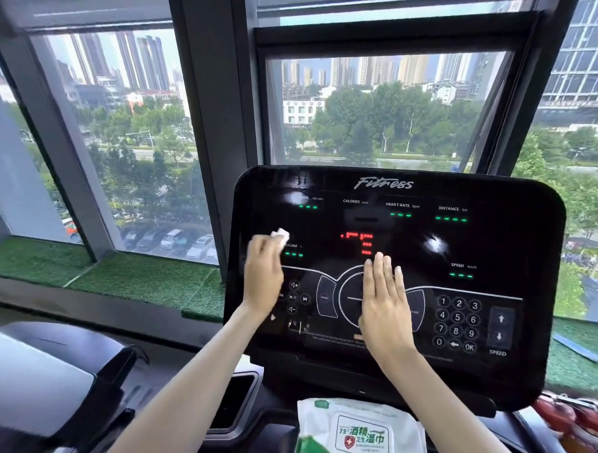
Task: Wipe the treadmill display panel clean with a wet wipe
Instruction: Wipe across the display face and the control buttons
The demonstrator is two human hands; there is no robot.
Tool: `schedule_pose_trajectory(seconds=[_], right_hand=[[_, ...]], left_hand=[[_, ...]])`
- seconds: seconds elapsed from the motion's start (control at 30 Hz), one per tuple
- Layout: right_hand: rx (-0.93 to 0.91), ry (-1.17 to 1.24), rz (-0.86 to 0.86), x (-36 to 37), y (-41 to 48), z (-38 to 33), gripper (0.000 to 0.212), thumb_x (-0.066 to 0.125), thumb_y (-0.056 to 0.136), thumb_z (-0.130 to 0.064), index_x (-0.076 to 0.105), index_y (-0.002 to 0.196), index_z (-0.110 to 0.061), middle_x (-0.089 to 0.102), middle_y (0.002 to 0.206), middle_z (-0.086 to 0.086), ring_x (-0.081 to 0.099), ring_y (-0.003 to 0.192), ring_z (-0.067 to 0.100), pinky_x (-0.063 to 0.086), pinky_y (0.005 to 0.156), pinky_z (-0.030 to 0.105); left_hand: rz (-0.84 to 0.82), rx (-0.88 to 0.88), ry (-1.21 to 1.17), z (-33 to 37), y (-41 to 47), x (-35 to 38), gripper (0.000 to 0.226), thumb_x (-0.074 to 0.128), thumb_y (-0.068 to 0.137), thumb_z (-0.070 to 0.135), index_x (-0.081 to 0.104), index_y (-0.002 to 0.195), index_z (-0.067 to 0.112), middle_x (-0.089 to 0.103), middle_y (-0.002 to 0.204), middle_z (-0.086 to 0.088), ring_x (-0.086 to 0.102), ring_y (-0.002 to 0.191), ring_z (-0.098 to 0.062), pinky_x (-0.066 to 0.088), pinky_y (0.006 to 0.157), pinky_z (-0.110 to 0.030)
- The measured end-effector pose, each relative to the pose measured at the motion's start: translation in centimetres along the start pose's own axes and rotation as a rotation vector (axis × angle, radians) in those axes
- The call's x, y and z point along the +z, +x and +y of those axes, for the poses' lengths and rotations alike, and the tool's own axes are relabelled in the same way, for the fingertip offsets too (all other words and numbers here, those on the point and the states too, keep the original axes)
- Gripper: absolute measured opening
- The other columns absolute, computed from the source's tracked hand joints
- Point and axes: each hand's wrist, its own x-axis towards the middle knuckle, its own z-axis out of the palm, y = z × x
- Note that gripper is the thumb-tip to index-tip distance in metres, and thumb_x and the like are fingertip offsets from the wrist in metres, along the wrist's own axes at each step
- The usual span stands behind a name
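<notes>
Wiping stage, head view. My left hand (263,269) grips a small bunched wet wipe (281,233) against the left part of the treadmill display panel (497,200), just above the INCLINE readout (293,254). The hand is blurred, so I can say only that its fingers (260,247) are curled on the wipe, whose white corner shows past the fingertips. My right hand (384,309) lies flat on the lower middle of the panel, its fingers (388,269) straight and close together, holding nothing. Its palm covers part of the round central control (347,297). A wet wipe pack (360,434) lies on the treadmill just below the panel. The panel is lit: green dashes and a red dot pattern (358,242) show.

Judged risks:
(a) With the panel live, the flat right palm could register as a key press and change a setting or start the belt. So could a pass of the wipe over the number keypad (458,322) or the speed arrows (500,327).
(b) The wipe is small beside the panel. Most of the glossy face, the right side above all, appears yet to be covered, and a drying wipe would leave streaks there.
(c) The bare right hand resting on the gloss may leave fresh prints that need wiping in turn.
(d) A loose pinch could let the wipe slip and drop.
</notes>
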Motion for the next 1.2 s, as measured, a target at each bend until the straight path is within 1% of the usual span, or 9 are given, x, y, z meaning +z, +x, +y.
schedule_pose_trajectory(seconds=[0.1,0.27,0.43,0.6,0.67,0.8,0.97,1.13,1.2], right_hand=[[-0.001,0.009,-0.001,0.1,0.0,0.0,0.079,0.057,0.062,0.01,0.03,0.135,0.014,0.029,0.143,0.034,0.027,0.135,0.043,0.006,0.112,0.047],[-0.011,0.031,-0.044,-0.3,0.0,0.1,0.094,0.075,0.052,0.002,0.033,0.135,0.013,0.032,0.142,0.032,0.029,0.134,0.042,0.022,0.112,0.051],[-0.049,0.089,-0.068,-1.0,-0.1,0.9,0.096,0.08,0.05,-0.002,0.037,0.135,0.009,0.035,0.143,0.028,0.032,0.134,0.037,0.029,0.109,0.05],[-0.052,0.235,-0.01,-2.2,-0.5,2.3,0.081,0.061,0.064,0.012,0.032,0.14,0.003,0.031,0.148,0.018,0.026,0.138,0.026,0.018,0.115,0.042],[-0.027,0.249,0.036,-2.4,-1.2,3.1,0.078,0.056,0.063,0.017,0.036,0.138,0.004,0.037,0.144,0.019,0.031,0.137,0.026,0.017,0.115,0.04],[0.06,0.257,0.066,-1.9,-3.5,4.4,0.077,0.051,0.061,0.018,0.039,0.136,0.004,0.038,0.143,0.021,0.031,0.136,0.029,0.014,0.112,0.041],[0.238,0.33,0.12,-0.9,-5.1,6.5,0.055,0.046,0.066,0.021,0.054,0.116,0.0,0.036,0.143,0.024,0.028,0.138,0.03,0.012,0.114,0.036],[0.266,0.347,0.159,-0.8,-6.1,8.0,0.038,0.044,0.061,0.022,0.051,0.083,-0.007,0.039,0.14,0.027,0.032,0.136,0.032,0.019,0.111,0.041],[0.264,0.343,0.162,-0.6,-6.2,8.1,0.035,0.044,0.063,0.02,0.051,0.084,-0.007,0.037,0.142,0.026,0.03,0.137,0.031,0.02,0.112,0.041]], left_hand=[[0.237,-0.415,-0.038,0.8,1.1,0.2,0.022,0.042,0.093,-0.001,0.056,0.111,0.002,0.05,0.107,-0.012,0.05,0.094,-0.018,0.047,0.082,-0.032],[-0.31,0.436,0.085,3.0,0.7,1.6,0.027,0.053,0.089,-0.006,0.06,0.112,0.007,0.053,0.098,-0.006,0.051,0.09,-0.018,0.05,0.077,-0.031],[0.178,-0.254,-0.078,4.5,4.2,1.8,0.024,0.046,0.093,-0.003,0.057,0.114,0.002,0.051,0.106,-0.011,0.054,0.094,-0.02,0.05,0.085,-0.033],[-0.315,0.529,0.015,6.8,-1.1,4.5,0.033,0.059,0.088,-0.004,0.058,0.119,0.006,0.056,0.103,-0.005,0.053,0.096,-0.016,0.049,0.086,-0.028],[-0.212,0.445,-0.044,6.3,0.3,4.4,0.029,0.057,0.09,-0.002,0.059,0.118,0.005,0.056,0.102,-0.005,0.054,0.094,-0.016,0.048,0.088,-0.028],[0.147,-0.227,-0.204,8.1,2.8,4.6,0.027,0.047,0.093,-0.001,0.056,0.118,0.006,0.052,0.106,-0.006,0.053,0.097,-0.017,0.046,0.088,-0.027],[-0.367,0.612,-0.083,11.0,-0.1,8.1,0.036,0.059,0.083,-0.01,0.064,0.112,0.01,0.057,0.101,-0.004,0.054,0.094,-0.018,0.051,0.082,-0.031],[0.013,0.194,-0.246,12.8,2.2,8.8,0.021,0.056,0.089,-0.003,0.066,0.106,0.002,0.057,0.093,-0.01,0.053,0.087,-0.017,0.046,0.081,-0.028],[-0.004,0.233,-0.229,14.0,0.9,9.9,0.023,0.056,0.088,-0.005,0.065,0.108,0.003,0.057,0.093,-0.01,0.054,0.085,-0.02,0.046,0.08,-0.027]])
